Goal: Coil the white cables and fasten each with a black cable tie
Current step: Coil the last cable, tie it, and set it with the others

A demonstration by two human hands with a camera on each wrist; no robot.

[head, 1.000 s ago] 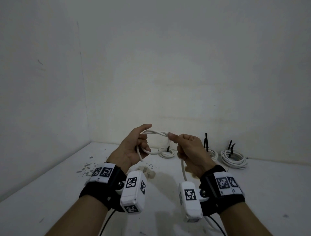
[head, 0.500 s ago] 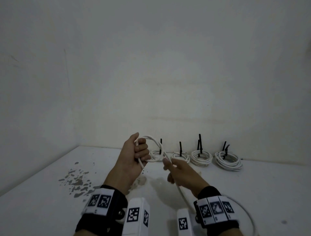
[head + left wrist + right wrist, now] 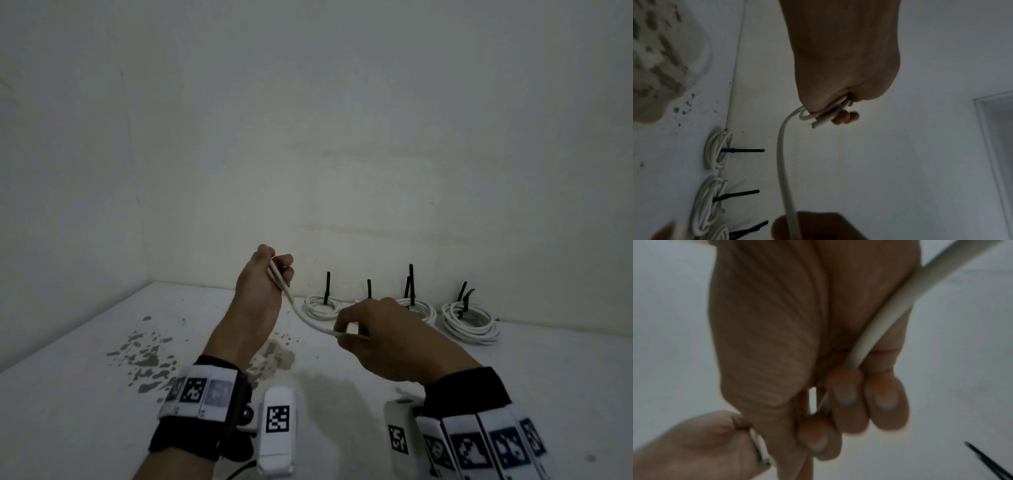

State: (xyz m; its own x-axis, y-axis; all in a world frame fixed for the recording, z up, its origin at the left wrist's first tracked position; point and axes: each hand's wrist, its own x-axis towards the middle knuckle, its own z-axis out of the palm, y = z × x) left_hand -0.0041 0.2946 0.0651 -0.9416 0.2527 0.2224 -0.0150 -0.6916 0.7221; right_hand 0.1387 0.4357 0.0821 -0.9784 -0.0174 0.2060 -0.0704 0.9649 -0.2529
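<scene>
White walls meet in a corner behind a white table (image 3: 85, 394) with grey stains (image 3: 147, 356) at its left. Four tied coils (image 3: 469, 320) with upright black cable ties (image 3: 327, 287) lie in a row along the back wall. Nearer than that row, the left hand (image 3: 260, 291) is raised, fingers curled round small loops of the white cable (image 3: 305, 317). Just right and lower, the right hand (image 3: 383, 337) pinches the same cable, its fingers (image 3: 846, 395) pressed together.

white cable (image 3: 310, 320) mid-air, four tied coils (image 3: 469, 318)
</scene>
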